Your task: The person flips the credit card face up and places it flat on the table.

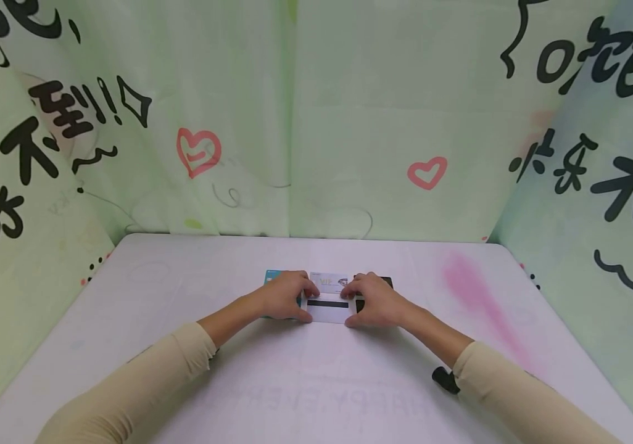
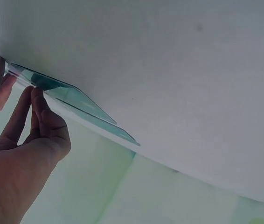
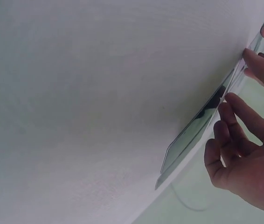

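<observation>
A white card with a black stripe (image 1: 327,314) lies at the middle of the table, its striped face up. Its left edge is held between the thumb and fingers of my left hand (image 1: 283,295). On the right edge, my right hand (image 1: 379,301) holds it the same way. Just beyond lies a pale card marked VIP (image 1: 324,282). Teal cards (image 2: 83,102) lie beside and partly under my left hand, seen edge-on in the left wrist view. Dark cards (image 1: 387,280) are partly hidden by my right hand; in the right wrist view they look glossy.
The white table (image 1: 294,382) has a pink smear (image 1: 474,296) at the right. Behind it hangs a pale green curtain (image 1: 350,123) with red hearts and black writing, which also closes in both sides. A small black object (image 1: 445,380) shows by the right sleeve.
</observation>
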Demonstrator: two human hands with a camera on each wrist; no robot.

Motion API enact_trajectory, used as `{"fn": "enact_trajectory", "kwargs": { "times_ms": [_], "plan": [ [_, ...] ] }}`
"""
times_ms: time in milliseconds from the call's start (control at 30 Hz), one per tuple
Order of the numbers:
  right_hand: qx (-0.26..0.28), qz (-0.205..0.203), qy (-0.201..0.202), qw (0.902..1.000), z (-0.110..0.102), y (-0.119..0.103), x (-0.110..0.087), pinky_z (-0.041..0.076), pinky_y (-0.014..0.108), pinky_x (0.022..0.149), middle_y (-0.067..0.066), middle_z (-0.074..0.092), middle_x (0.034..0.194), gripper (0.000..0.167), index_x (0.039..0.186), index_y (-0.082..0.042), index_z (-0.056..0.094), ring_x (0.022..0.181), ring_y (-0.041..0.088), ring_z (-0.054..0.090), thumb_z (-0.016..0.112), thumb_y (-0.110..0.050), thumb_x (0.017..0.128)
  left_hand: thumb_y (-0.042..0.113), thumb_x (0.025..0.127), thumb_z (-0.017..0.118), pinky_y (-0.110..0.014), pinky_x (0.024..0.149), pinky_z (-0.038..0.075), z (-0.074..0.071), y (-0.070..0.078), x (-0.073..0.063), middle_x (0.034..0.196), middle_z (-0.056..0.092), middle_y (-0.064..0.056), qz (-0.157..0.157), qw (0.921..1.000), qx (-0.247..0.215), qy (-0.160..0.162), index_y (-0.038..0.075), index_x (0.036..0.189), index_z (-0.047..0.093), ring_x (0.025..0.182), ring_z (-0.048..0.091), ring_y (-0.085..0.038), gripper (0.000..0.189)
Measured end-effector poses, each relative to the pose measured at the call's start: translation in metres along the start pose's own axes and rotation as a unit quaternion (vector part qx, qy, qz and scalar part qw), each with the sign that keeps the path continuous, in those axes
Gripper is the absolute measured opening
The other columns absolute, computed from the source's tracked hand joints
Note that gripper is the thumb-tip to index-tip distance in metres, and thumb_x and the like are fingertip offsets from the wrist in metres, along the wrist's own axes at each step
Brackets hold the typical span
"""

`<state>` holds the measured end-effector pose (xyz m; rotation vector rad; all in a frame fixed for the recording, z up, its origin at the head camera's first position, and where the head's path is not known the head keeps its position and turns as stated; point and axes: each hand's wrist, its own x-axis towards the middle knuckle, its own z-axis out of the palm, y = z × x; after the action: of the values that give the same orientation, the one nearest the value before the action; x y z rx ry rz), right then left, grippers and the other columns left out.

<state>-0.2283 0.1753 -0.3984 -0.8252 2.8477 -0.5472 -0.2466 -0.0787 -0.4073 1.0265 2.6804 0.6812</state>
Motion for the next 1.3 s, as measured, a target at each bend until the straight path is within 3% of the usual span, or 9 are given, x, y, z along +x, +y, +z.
{"fn": "enact_trajectory", "kwargs": {
  "times_ms": [433,600,1033,1300],
  "plan": [
    [0.013,-0.016,0.002,0.9998,0.0011,-0.0003,0.0018,0.045,0.038,0.091,0.002,0.066,0.104,0.042,0.111,-0.009,0.075,0.100,0.021,0.057,0.091,-0.023,0.075,0.020,0.080,0.090,-0.027,0.080,0.047,-0.0041,0.0031,0.0029,0.100,0.065,-0.003,0.005,0.9999,0.007,-0.014,0.007,0.118,0.076,0.087,0.057,-0.014,0.042],
    [0.011,-0.014,-0.002,0.9998,-0.0002,-0.0011,0.0037,0.045,0.038,0.091,0.002,0.066,0.108,0.041,0.112,-0.010,0.076,0.100,0.021,0.055,0.091,-0.024,0.076,0.020,0.080,0.091,-0.026,0.078,0.046,-0.0068,0.0037,0.0041,0.097,0.064,-0.001,0.000,0.9998,0.001,-0.019,0.007,0.117,0.077,0.086,0.056,-0.013,0.042],
    [-0.009,0.009,0.012,0.9998,0.0023,-0.0055,0.0050,0.044,0.038,0.086,0.000,0.069,0.109,0.036,0.106,-0.015,0.079,0.098,0.019,0.054,0.090,-0.025,0.073,0.026,0.078,0.092,-0.035,0.094,0.047,-0.0071,0.0053,0.0040,0.102,0.066,0.001,-0.013,0.9996,0.004,-0.024,0.011,0.116,0.078,0.099,0.057,-0.018,0.043],
    [-0.043,0.000,0.022,0.9988,0.0048,-0.0075,0.0034,0.042,0.038,0.080,-0.001,0.071,0.106,0.033,0.103,-0.018,0.080,0.093,0.017,0.053,0.088,-0.028,0.072,0.028,0.080,0.091,-0.034,0.093,0.046,-0.0048,0.0057,0.0039,0.103,0.066,0.002,-0.004,0.9989,0.034,-0.031,0.012,0.116,0.078,0.099,0.056,-0.016,0.041]
  ]
}}
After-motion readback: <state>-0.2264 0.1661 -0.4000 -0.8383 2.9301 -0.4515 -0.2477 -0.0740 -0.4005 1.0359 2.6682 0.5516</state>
